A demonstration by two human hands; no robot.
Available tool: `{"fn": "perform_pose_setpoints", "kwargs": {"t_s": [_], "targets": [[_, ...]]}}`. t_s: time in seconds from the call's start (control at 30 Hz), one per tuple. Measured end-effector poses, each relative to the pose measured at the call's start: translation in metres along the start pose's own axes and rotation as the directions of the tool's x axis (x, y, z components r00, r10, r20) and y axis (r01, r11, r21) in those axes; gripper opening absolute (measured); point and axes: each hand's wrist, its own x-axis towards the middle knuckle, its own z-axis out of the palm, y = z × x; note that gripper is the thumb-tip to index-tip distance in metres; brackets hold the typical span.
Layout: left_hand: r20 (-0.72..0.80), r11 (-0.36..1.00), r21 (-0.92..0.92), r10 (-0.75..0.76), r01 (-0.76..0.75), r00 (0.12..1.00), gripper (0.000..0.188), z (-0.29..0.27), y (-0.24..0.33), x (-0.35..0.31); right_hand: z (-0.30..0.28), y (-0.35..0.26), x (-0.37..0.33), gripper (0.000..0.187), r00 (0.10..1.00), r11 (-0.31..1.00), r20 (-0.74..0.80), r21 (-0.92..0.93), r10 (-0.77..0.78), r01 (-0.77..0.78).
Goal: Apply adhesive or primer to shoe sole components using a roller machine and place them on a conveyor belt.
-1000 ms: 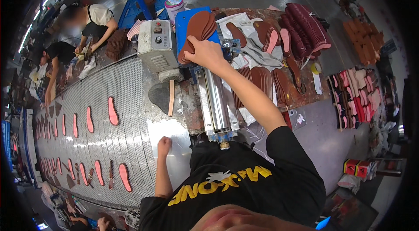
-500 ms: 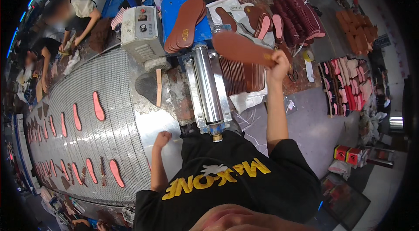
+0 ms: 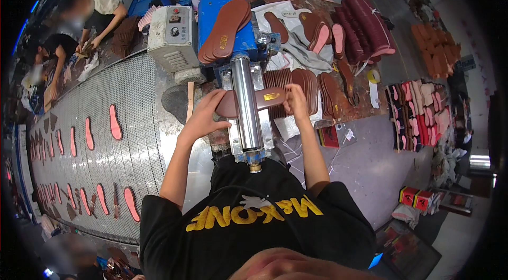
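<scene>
A brown insole (image 3: 272, 97) lies crosswise through the shiny metal roller (image 3: 248, 100), passing under it, with its gold-marked heel end to the right. My right hand (image 3: 297, 102) grips that heel end at its edge. On the other side of the roller, my left hand (image 3: 202, 117) is open around the insole's other end, fingertips at its far edge and thumb stretched out apart. Behind the roller, a few stacked brown insoles (image 3: 225, 29) rest on the blue machine housing (image 3: 206, 7).
A grey control box (image 3: 170, 34) stands left of the roller. Pink insoles (image 3: 115, 121) lie in rows on the mesh conveyor (image 3: 143, 137). Standing brown insoles (image 3: 304, 89) are right of the roller, with maroon bundles (image 3: 362, 29) beyond. Two people work at far left.
My right hand has brought the insole down and left to the roller, and the insole now passes under it. My left hand has risen from beside my body and opened at the insole's other end.
</scene>
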Motion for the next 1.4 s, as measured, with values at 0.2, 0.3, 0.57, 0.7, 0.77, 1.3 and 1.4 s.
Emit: {"fn": "perform_pose_setpoints", "kwargs": {"t_s": [0.2, 0.3, 0.57, 0.7, 0.77, 1.3, 1.4], "targets": [[-0.114, 0.919, 0.394, 0.036, 0.012, 0.993, 0.076, -0.037, -0.015, -0.031, -0.072, 0.116, -0.033, 0.02, 0.975, 0.893, -0.201, -0.416, 0.094, -0.172], [-0.152, 0.917, 0.391, -0.015, 0.074, 0.988, 0.073, -0.05, -0.03, -0.049, -0.103, 0.17, -0.063, 0.022, 0.971, 0.75, -0.131, -0.616, 0.201, -0.239], [0.068, 0.545, -0.668, -0.633, 0.507, 0.771, 0.062, -0.039, -0.144, -0.182, -0.139, 0.24, -0.128, 0.017, 0.717, 0.49, -0.108, -0.66, 0.688, -0.569], [0.107, 0.062, -0.964, -0.798, 0.258, 0.593, 0.042, -0.031, -0.184, -0.273, -0.145, 0.241, -0.129, 0.016, 0.625, 0.4, -0.048, -0.73, 0.779, -0.555], [0.084, -0.052, -0.995, -0.912, 0.09, 0.402, 0.044, -0.031, -0.194, -0.304, -0.143, 0.238, -0.123, 0.015, 0.609, 0.342, -0.069, -0.775, 0.79, -0.531], [-0.191, 0.166, -0.956, -0.978, 0.243, -0.086, 0.034, -0.069, -0.336, -0.269, -0.242, 0.278, -0.151, 0.02, 0.889, 0.436, 0.271, -0.895, 0.368, 0.092], [-0.222, 0.189, -0.951, -0.968, 0.245, -0.116, 0.033, -0.076, -0.342, -0.244, -0.235, 0.256, -0.164, 0.021, 0.897, 0.426, 0.249, -0.902, 0.366, 0.077]]}}
